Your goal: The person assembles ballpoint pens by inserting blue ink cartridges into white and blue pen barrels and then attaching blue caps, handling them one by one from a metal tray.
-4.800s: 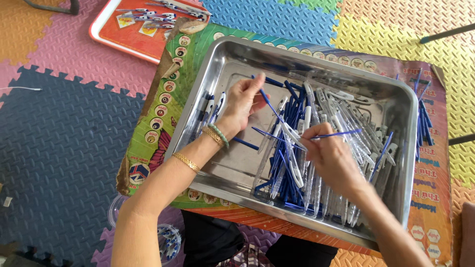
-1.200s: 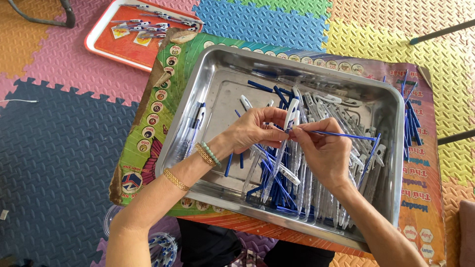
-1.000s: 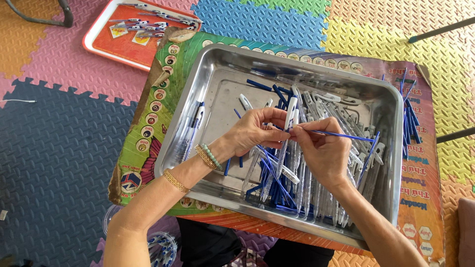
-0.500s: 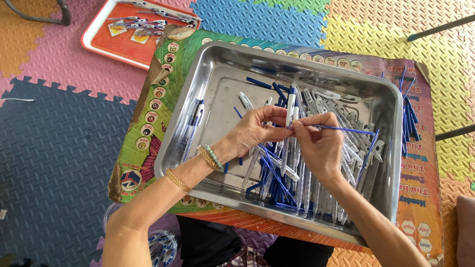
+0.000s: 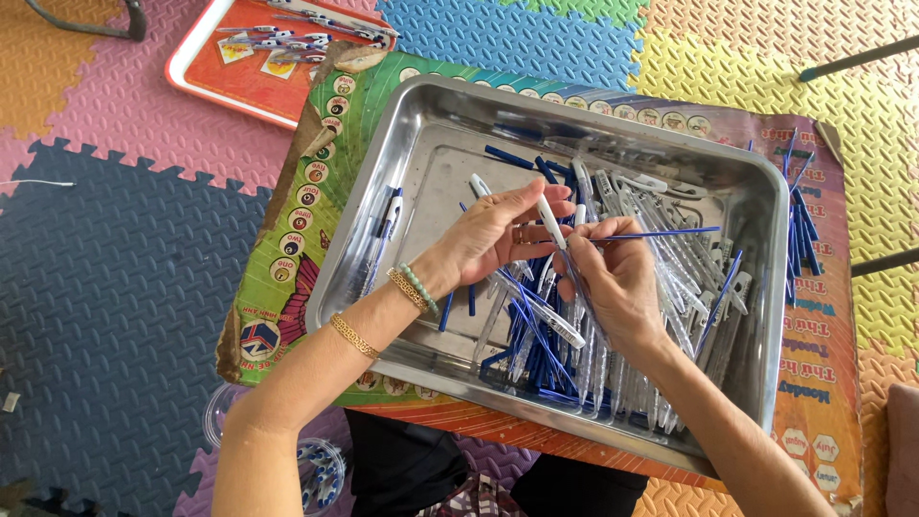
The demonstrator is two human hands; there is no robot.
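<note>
Head view: single camera, looking down on your hands over the bench.
Left hand (image 5: 493, 239): your fingers pinch a white pen barrel (image 5: 549, 220), held tilted above the middle of the steel tray (image 5: 436, 120).
Right hand (image 5: 613, 282): your fingers are pressed together on a thin blue refill (image 5: 661, 233), which points toward the tray's right wall, its near end at the barrel.
Risk, alignment: the refill is slender and springy; if you push it off-line against the barrel mouth, I judge it could bend or skid past.
Risk, grip: both parts hang over the heap of loose pen parts (image 5: 613, 354); a slipped pinch would likely drop one among look-alikes.
Risk, edge: spare refills (image 5: 796, 230) lie on the bench's right edge outside the tray; a sleeve or wrist could sweep them off.
Count, hands: two, both yours.
Count, trays: one steel, plus one red tray (image 5: 239, 81) on the floor mat beyond the bench's far-left corner.
Count, finished pens: about two along the tray's left wall (image 5: 383, 230).
Count, loose parts: dozens, too tangled to number.
Count, bracelets: three on your left wrist and forearm.
</note>
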